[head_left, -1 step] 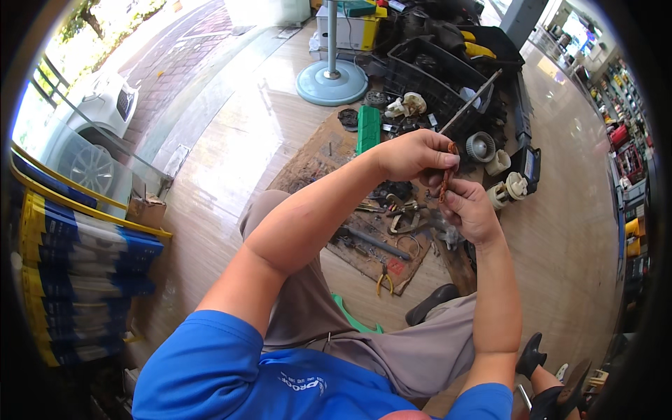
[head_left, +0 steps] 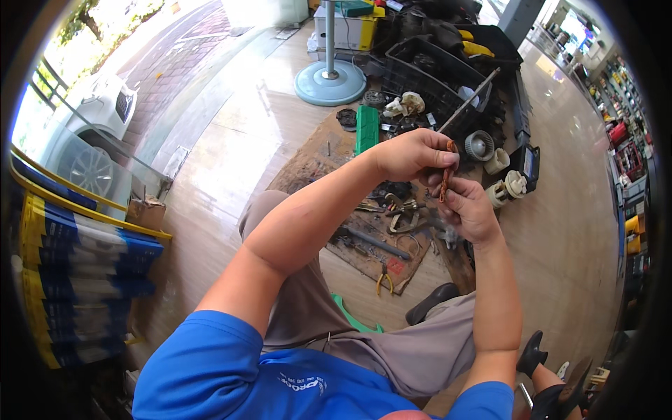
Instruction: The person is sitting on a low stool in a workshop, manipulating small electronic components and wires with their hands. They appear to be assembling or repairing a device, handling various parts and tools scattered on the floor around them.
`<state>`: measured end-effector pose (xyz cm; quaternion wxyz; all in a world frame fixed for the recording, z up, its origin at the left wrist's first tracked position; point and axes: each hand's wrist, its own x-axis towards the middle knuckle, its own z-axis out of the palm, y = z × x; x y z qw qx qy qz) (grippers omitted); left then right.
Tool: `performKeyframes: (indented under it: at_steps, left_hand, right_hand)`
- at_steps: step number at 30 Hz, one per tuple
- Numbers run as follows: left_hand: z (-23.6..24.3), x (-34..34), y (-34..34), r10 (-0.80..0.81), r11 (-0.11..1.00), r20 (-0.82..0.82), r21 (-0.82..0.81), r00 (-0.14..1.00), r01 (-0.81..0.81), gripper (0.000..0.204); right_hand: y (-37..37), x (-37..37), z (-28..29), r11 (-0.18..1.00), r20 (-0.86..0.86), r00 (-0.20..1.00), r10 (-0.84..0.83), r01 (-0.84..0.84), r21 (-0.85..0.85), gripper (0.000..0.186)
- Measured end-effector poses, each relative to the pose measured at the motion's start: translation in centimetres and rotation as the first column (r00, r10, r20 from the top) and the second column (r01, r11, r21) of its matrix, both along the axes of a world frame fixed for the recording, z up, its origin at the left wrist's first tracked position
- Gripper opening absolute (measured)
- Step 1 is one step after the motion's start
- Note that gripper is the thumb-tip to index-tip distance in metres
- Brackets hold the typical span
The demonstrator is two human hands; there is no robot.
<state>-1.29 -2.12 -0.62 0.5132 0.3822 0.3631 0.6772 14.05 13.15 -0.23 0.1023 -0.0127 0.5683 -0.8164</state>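
In front of me, my left hand [head_left: 414,154] pinches the upper part of a thin reddish-brown braided strand [head_left: 444,187] between thumb and fingers. Just below, my right hand [head_left: 474,212] grips the same strand near its lower end. Both hands are close together, and their fingers hide part of the strand. Beyond my left hand a long thin rod [head_left: 470,100] slants up across a black crate; its lower end is hidden. Underneath lies a stained cardboard sheet [head_left: 301,162] with metal clamps [head_left: 406,217], a dark bar [head_left: 378,243] and yellow-handled pliers [head_left: 383,281].
A green case [head_left: 367,129] lies on the cardboard's far side. Behind it are the black crate [head_left: 423,73], a white blower wheel [head_left: 479,145] and white pump-like parts [head_left: 514,185]. A round pale-blue stand base [head_left: 330,84] is farther back. Blue-and-yellow packages [head_left: 91,245] stand left; another person's legs show lower right.
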Motion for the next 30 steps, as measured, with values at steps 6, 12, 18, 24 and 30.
performKeyframes:
  at_steps: [6,12,18,24,30]
  left_hand:
    - [0.5,0.4,0.4,0.205,0.975,0.056,-0.104,0.977,-0.198,0.023]
    - [1.5,0.7,0.5,0.274,0.899,-0.336,-0.242,0.901,-0.364,0.026]
    - [3.2,1.9,0.2,0.29,0.88,-0.412,-0.239,0.864,-0.41,0.024]
    - [2.2,1.3,0.0,0.222,0.949,-0.18,-0.184,0.958,-0.254,0.018]
    - [0.8,0.6,0.1,0.204,0.965,0.005,-0.17,0.979,-0.2,0.018]
  right_hand:
    - [0.6,-0.6,-0.8,0.994,0.046,0.996,-0.074,0.078,-0.076,0.015]
    - [0.9,-0.6,-1.0,0.987,0.082,0.984,-0.161,0.157,0.045,0.012]
    - [0.4,-0.5,-0.8,0.974,0.064,0.981,-0.183,0.172,0.146,0.011]
    - [0.5,-0.3,-1.0,0.99,-0.046,0.992,-0.115,0.118,0.077,0.015]
    - [0.7,-0.9,-1.7,0.993,0.028,0.997,-0.078,0.081,-0.085,0.019]
